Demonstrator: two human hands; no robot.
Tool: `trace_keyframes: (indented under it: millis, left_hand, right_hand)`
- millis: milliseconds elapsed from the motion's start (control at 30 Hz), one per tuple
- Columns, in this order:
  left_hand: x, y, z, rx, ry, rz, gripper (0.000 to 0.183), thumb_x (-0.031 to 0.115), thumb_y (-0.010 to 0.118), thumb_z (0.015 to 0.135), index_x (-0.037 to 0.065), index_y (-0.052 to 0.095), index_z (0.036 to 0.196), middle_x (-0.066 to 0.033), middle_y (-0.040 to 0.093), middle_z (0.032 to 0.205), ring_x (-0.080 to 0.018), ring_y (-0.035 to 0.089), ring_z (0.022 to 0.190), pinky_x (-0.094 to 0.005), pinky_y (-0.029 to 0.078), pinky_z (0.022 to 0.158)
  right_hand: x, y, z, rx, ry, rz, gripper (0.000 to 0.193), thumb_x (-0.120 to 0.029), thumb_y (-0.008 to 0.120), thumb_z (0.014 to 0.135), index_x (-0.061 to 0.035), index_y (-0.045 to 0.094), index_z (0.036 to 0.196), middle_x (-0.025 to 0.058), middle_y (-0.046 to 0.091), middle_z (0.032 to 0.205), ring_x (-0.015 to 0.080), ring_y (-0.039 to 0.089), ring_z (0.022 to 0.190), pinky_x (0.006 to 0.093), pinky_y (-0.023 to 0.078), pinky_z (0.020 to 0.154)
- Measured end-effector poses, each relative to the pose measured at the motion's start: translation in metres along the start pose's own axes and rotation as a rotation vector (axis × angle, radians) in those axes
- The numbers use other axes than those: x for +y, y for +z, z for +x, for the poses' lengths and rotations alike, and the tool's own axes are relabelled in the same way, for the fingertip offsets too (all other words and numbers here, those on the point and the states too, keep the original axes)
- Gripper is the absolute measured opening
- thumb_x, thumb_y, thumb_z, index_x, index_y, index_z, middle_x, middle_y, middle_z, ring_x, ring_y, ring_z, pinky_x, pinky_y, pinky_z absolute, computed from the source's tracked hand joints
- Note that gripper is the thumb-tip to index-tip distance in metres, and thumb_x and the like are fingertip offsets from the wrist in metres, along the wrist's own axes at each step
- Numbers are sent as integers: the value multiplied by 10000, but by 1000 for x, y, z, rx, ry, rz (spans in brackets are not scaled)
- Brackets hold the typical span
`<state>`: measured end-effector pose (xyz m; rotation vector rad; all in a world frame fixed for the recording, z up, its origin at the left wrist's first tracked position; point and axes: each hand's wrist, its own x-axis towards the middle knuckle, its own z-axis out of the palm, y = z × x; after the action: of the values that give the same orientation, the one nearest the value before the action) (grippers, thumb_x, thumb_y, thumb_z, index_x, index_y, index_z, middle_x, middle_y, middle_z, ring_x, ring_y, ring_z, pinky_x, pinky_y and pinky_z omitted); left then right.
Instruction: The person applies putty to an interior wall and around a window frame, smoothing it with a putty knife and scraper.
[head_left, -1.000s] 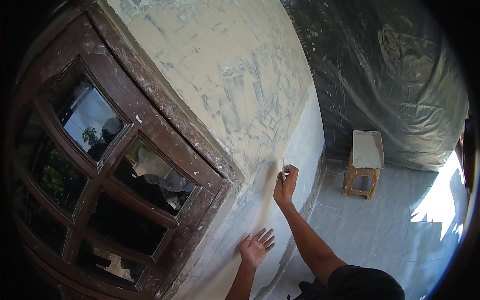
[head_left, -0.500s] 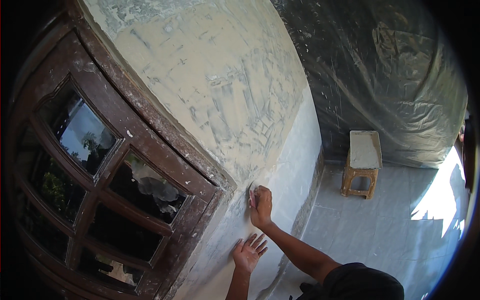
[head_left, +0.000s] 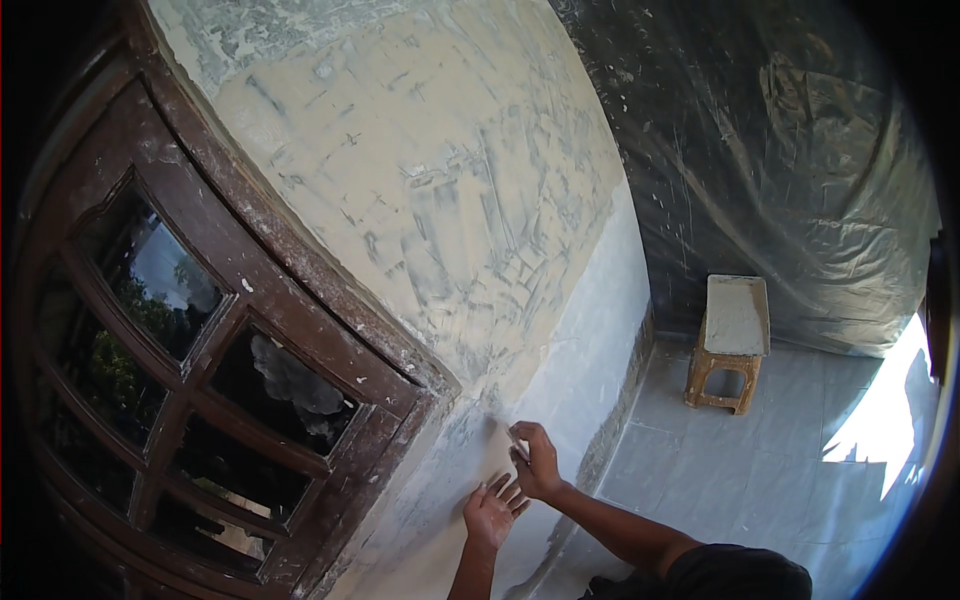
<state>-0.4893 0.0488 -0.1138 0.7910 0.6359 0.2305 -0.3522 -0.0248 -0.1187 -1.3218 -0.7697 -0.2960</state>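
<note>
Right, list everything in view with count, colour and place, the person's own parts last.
wall: one, patchy cream, grey and white, centre
wooden frame: one, dark brown, left
glass panes: at least six, dark with reflections, inside the frame
plastic sheet: one, black, upper right
stool: one, brown, on the floor by the sheet
tray: one, pale, on the stool
paste: one layer, pale grey, in the tray
floor: one, grey, lower right
thin tool: one, colour unclear, in the right hand
right hand: one, brown, at the wall
left hand: one, brown with pale smears, just below the right
sleeve: one, black, bottom edge
</note>
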Motion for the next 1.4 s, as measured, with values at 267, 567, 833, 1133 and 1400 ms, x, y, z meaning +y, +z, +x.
trace_keyframes:
  millis: [267, 567, 833, 1133, 1400]
  left_hand:
    - [-8, 5, 6, -52, 94, -57, 547, 416, 322, 1000, 17, 439, 1355, -241, 400, 1501, -441, 419, 1330, -547, 301, 1105]
    - [5, -8, -1, -55, 2, -61, 577, 448, 321, 989, 26, 464, 1356, -202, 517, 1367, -430, 444, 1305, -555, 298, 1113]
    - [15, -9, -19, -145, -14, -22, 563, 417, 309, 993, 12, 500, 1335, -173, 559, 1346, -388, 500, 1247, -536, 335, 1088]
    - [30, -26, -27, -284, -95, -52, 525, 401, 339, 1006, 21, 475, 1343, -226, 505, 1396, -378, 477, 1300, -528, 347, 1096]
    - [35, -28, -30, -179, -96, -13, 569, 411, 312, 1001, -22, 446, 1346, -283, 433, 1447, -461, 420, 1334, -583, 319, 1106]
  right_hand:
    - [-39, 34, 21, -15, -60, -125, 521, 92, 622, 683, 21, 479, 1179, 275, 491, 1224, 444, 477, 1151, 480, 399, 967]
    - [-43, 36, 68, 116, -104, -229, 512, 59, 587, 670, 27, 452, 1164, 297, 445, 1215, 465, 447, 1112, 520, 376, 938]
    - [-38, 37, 85, 248, -39, -346, 537, 43, 622, 681, 54, 435, 1184, 314, 433, 1244, 483, 434, 1140, 549, 365, 942]
    - [-53, 35, 63, 284, 3, -291, 515, 65, 588, 701, 34, 408, 1183, 282, 438, 1212, 463, 441, 1126, 497, 363, 1000]
    - [-55, 40, 38, 280, -163, -177, 419, 115, 579, 752, 1, 458, 1136, 222, 490, 1135, 396, 498, 1064, 450, 417, 927]
